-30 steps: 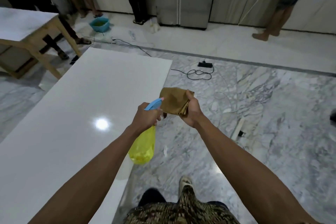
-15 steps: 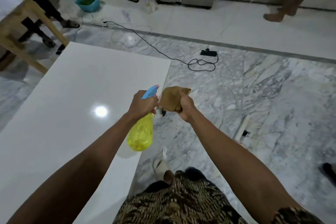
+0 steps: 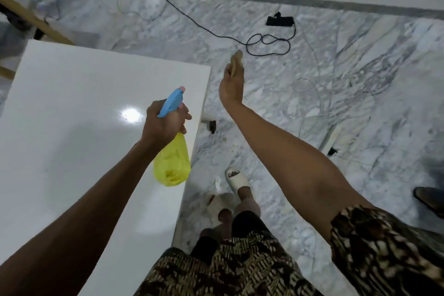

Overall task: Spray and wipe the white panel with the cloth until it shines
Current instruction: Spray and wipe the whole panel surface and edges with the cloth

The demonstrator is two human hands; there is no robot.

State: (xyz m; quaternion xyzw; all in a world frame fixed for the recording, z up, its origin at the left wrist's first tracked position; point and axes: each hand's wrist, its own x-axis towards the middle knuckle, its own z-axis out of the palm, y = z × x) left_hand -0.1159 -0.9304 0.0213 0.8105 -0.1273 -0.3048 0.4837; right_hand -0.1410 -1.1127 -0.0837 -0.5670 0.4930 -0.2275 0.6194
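Observation:
The white panel [image 3: 79, 142] lies flat at the left, glossy, with a bright light reflection on it. My left hand [image 3: 163, 125] grips a spray bottle [image 3: 173, 163] with a yellow body and a blue trigger head, held above the panel's right edge. My right hand [image 3: 230, 86] is raised over the marble floor just right of the panel's far corner. It holds the brown cloth [image 3: 236, 61], of which only a blurred tip shows past the fingers.
A black cable [image 3: 266, 43] and a black power strip [image 3: 280, 21] lie on the marble floor [image 3: 348, 94] beyond my right hand. A wooden table leg [image 3: 36, 21] stands at the far left. My feet in pale sandals [image 3: 236, 180] are beside the panel's near edge.
My view has tilted down. My right hand with the cloth has moved away from the spray bottle, up and to the right. The left hand still holds the bottle over the panel's edge.

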